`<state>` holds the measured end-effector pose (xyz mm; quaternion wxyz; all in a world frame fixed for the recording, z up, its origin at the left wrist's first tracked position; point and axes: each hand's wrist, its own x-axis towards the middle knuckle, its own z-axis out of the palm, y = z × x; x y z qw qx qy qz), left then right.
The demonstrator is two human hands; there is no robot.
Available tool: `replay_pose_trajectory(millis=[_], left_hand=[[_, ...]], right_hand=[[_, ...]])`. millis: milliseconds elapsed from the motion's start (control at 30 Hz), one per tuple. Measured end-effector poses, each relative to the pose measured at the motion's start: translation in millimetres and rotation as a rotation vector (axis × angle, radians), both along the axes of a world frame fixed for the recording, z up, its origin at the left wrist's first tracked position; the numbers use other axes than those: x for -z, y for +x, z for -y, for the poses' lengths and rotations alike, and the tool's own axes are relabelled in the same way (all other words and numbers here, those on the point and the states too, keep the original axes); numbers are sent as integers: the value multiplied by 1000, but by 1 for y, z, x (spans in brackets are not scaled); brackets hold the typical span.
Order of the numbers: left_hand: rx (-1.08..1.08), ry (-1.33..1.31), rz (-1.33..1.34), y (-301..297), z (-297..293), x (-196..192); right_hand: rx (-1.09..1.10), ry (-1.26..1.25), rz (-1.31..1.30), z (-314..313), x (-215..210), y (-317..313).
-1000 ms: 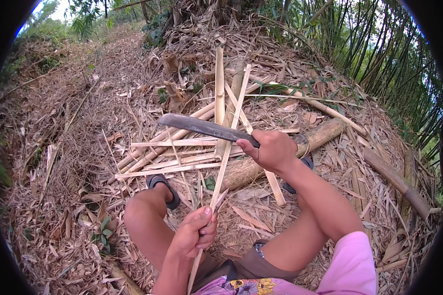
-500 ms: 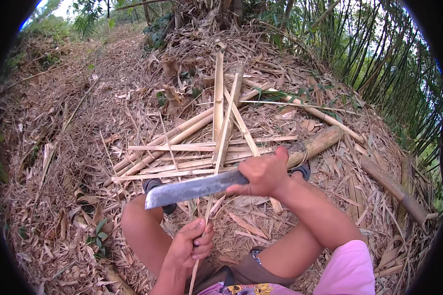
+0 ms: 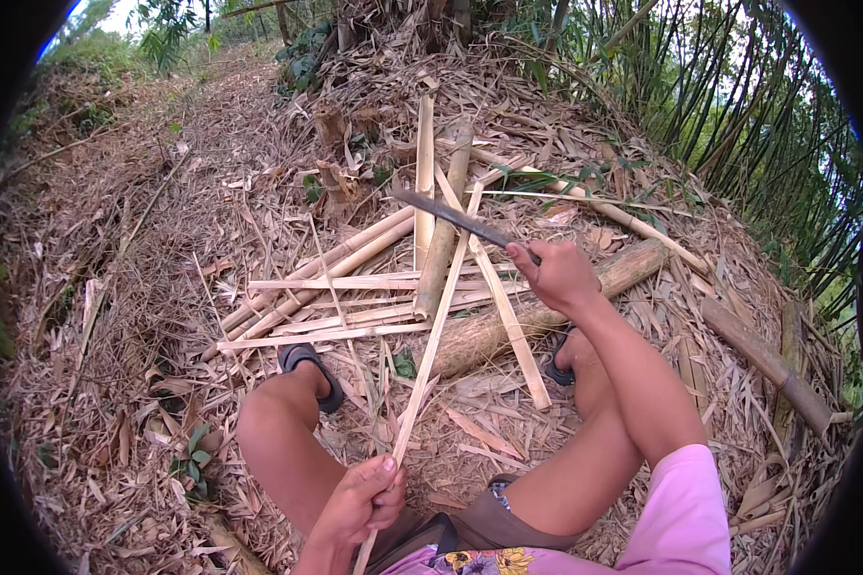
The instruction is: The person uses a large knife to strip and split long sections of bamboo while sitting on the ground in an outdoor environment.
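- Left hand [image 3: 362,496], toward 7 o'clock from the middle of the view: fingers curled closed around the lower part of a long pale wood strip [image 3: 420,388].
- That strip slants up from the left hand toward 1 o'clock, its far end near the middle of the stacked wood; its near end runs down past the hand to the lower edge.
- Right hand [image 3: 561,276], toward 3 o'clock: closed in a fist around the near end of a long dark knife [image 3: 455,218], thumb along it.
- The knife's blade points to 10 o'clock, seen nearly edge-on, and crosses the upper part of the strip; whether the two touch, I cannot tell.
- Below the right hand, a thick log [image 3: 484,340] lies on the ground, running from 8 to 2 o'clock.
- A loose flat strip [image 3: 508,311] crosses the log, its lower end toward 5 o'clock.
- Toward 9 o'clock of the log, several flat pieces [image 3: 345,333] lie together near two round poles [image 3: 321,278].
- Dark shoes [image 3: 328,388] show on both feet, over ground covered in dry leaves [image 3: 177,316].
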<state>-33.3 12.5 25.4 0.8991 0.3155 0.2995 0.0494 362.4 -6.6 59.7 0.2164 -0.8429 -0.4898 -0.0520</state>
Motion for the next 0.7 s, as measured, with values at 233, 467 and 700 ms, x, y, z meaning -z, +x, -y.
replay_pose_trajectory(millis=[233, 467, 700], left_hand=[[-79, 124, -145, 2, 4, 2], [-46, 108, -167, -35, 17, -3], [-98, 311, -296, -29, 17, 13]], right_hand=[[-39, -92, -29, -3, 8, -19], [157, -159, -193, -7, 21, 21], [438, 16, -419, 2, 84, 70]])
